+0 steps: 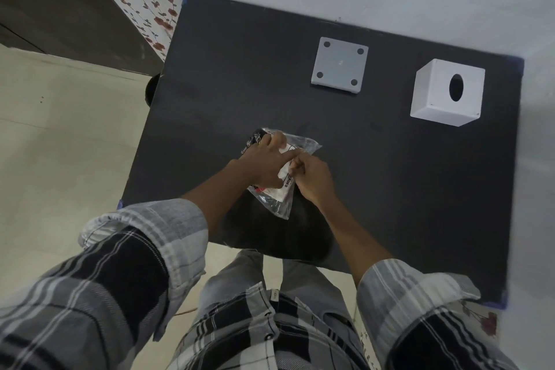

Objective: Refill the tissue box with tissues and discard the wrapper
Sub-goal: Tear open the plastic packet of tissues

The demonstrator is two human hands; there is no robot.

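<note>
A pack of tissues in a clear plastic wrapper point(282, 186) lies near the front middle of the black table point(240, 69). My left hand point(261, 161) presses down on the pack, fingers spread over its top. My right hand point(312, 177) pinches the wrapper at the pack's right side. The white tissue box point(447, 93), a cube with an oval hole facing up, stands at the back right. Its flat grey base plate point(340, 64), with a round pad at each corner, lies apart from it at the back middle.
A pale wall runs behind the table. A floral-patterned panel point(144, 9) and a dark cabinet point(60, 9) stand to the left, above a beige tiled floor point(60, 144). The table's front edge is close to my legs.
</note>
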